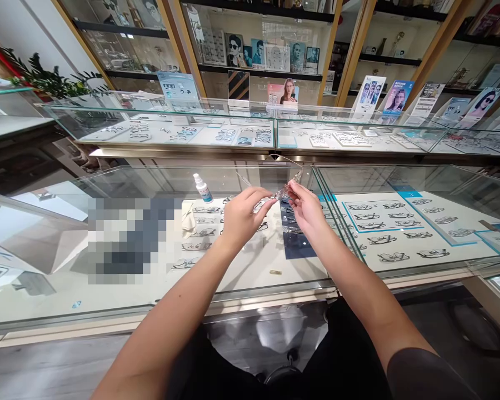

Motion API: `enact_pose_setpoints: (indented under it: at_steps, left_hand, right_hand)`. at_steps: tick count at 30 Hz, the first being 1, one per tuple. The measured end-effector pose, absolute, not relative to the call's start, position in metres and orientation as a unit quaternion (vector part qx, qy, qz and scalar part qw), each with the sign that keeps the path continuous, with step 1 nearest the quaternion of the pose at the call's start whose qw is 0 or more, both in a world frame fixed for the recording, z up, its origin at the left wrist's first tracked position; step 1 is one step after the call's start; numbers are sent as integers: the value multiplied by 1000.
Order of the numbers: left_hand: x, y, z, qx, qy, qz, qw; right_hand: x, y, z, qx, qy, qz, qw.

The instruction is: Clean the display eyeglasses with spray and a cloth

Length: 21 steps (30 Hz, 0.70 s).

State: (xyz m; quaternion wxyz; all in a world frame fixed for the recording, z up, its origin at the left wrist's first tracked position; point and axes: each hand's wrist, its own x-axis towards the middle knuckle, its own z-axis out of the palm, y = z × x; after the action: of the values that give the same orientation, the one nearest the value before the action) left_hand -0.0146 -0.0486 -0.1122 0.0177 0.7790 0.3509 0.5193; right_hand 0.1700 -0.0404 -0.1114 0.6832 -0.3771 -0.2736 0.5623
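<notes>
A pair of glasses with thin, clear-looking parts (pixel 282 193) is held up over the glass counter, its slim temples pointing away from me. My left hand (pixel 244 214) pinches it from the left between thumb and fingers. From the right, my right hand (pixel 305 204) grips it near the rim with closed fingertips. The fingers cover much of the frame, so its exact shape is hard to make out. A white spray bottle (pixel 203 189) with a blue label stands left of my hands, and a cream cloth (pixel 188 220) lies close to it.
Beneath my hands is a glass display counter (pixel 241 284) with rows of glasses inside. Another glass showcase (pixel 179 129) runs behind it, with advert cards (pixel 369 97) on top. Shelves (pixel 262 71) line the wall. A blurred patch (pixel 133 239) hides part of the counter at left.
</notes>
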Motion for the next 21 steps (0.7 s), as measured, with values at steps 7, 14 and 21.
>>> enact_pose_setpoints:
  at_steps: [7, 14, 21]
  left_hand:
    - [-21, -49, -103, 741, 327, 582, 80]
    - [-39, -41, -90, 628, 333, 672, 207]
    - [-49, -31, -86, 574, 314, 656, 376]
  right_hand:
    - [167, -47, -105, -365, -330, 539, 684]
    - [179, -44, -100, -377, -399, 404, 731]
    - [191, -40, -97, -390, -506, 290, 712]
